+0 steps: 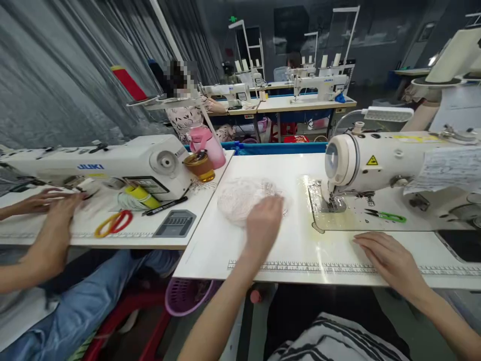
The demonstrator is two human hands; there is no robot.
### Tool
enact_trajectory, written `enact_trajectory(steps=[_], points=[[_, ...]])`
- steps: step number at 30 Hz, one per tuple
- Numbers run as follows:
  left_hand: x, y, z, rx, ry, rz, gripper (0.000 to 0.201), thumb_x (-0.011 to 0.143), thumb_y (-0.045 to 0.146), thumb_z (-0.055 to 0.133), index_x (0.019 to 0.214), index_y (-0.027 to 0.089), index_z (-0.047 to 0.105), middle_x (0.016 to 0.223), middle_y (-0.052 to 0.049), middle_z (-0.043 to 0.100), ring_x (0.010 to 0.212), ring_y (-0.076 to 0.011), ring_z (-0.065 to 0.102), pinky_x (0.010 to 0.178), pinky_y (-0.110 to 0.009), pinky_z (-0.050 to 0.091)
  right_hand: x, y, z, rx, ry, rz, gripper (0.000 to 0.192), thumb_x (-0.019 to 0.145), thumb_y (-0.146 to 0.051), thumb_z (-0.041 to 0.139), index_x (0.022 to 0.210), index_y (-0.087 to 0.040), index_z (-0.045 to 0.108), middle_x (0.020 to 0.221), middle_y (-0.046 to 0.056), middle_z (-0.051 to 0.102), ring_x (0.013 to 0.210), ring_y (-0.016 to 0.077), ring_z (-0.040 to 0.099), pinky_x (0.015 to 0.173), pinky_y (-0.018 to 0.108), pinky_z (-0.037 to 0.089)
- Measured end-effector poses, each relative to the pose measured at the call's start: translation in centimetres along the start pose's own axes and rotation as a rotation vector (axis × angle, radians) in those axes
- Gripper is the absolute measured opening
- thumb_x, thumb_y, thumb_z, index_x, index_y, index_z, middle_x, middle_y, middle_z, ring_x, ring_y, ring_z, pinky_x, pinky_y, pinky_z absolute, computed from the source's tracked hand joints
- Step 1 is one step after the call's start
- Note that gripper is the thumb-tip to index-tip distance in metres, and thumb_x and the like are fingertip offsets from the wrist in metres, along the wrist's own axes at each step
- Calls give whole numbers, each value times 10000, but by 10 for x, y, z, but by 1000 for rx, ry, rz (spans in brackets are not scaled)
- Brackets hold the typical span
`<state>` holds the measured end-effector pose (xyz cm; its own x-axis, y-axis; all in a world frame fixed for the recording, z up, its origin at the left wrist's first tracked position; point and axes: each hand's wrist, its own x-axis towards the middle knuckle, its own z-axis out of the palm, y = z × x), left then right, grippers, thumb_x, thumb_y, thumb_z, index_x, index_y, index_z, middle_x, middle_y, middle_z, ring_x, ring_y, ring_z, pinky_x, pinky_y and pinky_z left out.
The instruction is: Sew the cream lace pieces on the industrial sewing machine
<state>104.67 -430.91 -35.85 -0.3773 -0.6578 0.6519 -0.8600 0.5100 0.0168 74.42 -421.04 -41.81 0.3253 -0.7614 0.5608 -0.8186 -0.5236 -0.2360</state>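
A pale pinkish-white, lacy-looking cloth bundle (236, 201), soft, rounded and partly blurred, lies on the white surface (210, 250) toward its left edge, between the far and front edges, its longer axis running roughly parallel to the front edge, with no clear pointing end. The left hand (265, 218) is over the bundle's right part, fingers curled, though whether they grip it I cannot tell. Well to the bundle's right, near the front edge, the right hand (391, 258) lies empty, fingers loosely extended.
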Motion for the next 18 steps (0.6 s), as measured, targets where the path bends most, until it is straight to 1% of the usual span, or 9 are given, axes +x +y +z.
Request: enact_trajectory(steps=[2, 4, 5, 7, 10, 12, 15, 16, 18], points=[[3, -35, -5, 42, 7, -159, 287, 910, 160, 432, 1148, 84, 573, 1182, -193, 607, 1100, -285, 560, 823, -408, 494, 8, -9, 7, 3, -10, -31, 272, 906, -123, 492, 1148, -227, 559, 1074, 49, 648, 1023, 202, 585, 878, 375, 473], [7, -55, -4, 29, -27, -229, 251, 885, 169, 463, 1075, 90, 607, 1159, -197, 609, 1086, -306, 557, 807, -413, 491, 13, -19, 12, 5, -19, -54, 269, 906, -109, 483, 1138, -221, 562, 1059, 46, 656, 1002, 196, 593, 866, 371, 479], [8, -59, -2, 10, -45, -252, 216, 873, 171, 474, 1009, 106, 630, 1118, -184, 625, 1061, -306, 564, 801, -410, 487, 13, -25, 14, 7, -26, -62, 267, 906, -105, 480, 1134, -217, 564, 1057, 45, 659, 996, 194, 597, 861, 369, 482], [11, -61, 1, -46, -65, -297, 176, 860, 171, 475, 871, 139, 648, 1011, -155, 651, 996, -297, 579, 784, -399, 477, 12, -36, 15, 11, -40, -67, 264, 908, -100, 479, 1128, -215, 569, 1054, 43, 665, 991, 190, 602, 853, 363, 490], [15, -59, 0, -166, -37, -393, 185, 844, 180, 464, 771, 161, 633, 928, -133, 654, 950, -287, 579, 764, -385, 460, 5, -52, 11, 8, -41, -67, 276, 908, -92, 484, 1133, -224, 577, 1040, 35, 676, 993, 183, 608, 852, 355, 502], [20, -63, -4, -277, 4, -467, 147, 812, 209, 502, 744, 175, 628, 886, -102, 660, 902, -265, 586, 771, -370, 454, 0, -62, 6, 3, -27, -69, 285, 909, -83, 479, 1133, -226, 582, 1020, 33, 683, 979, 179, 614, 845, 355, 509], [32, -83, -16, -486, 100, -613, 88, 733, 262, 581, 728, 187, 625, 768, -41, 658, 772, -206, 597, 788, -340, 461, -9, -74, -5, -9, -14, -71, 280, 909, -70, 473, 1118, -217, 588, 1006, 38, 684, 965, 181, 613, 835, 359, 508], [37, -91, -22, -563, 154, -675, 96, 715, 269, 582, 715, 180, 615, 720, -32, 645, 741, -194, 597, 781, -333, 470, -12, -77, -10, -14, -14, -74, 276, 907, -66, 476, 1113, -211, 588, 1006, 39, 684, 967, 181, 609, 839, 359, 504], [47, -105, -37, -726, 293, -806, 138, 725, 292, 539, 723, 161, 583, 700, -37, 631, 719, -186, 608, 753, -339, 494, -19, -80, -18, -23, -24, -86, 268, 901, -58, 485, 1104, -199, 589, 1008, 40, 683, 972, 181, 605, 850, 359, 495]])
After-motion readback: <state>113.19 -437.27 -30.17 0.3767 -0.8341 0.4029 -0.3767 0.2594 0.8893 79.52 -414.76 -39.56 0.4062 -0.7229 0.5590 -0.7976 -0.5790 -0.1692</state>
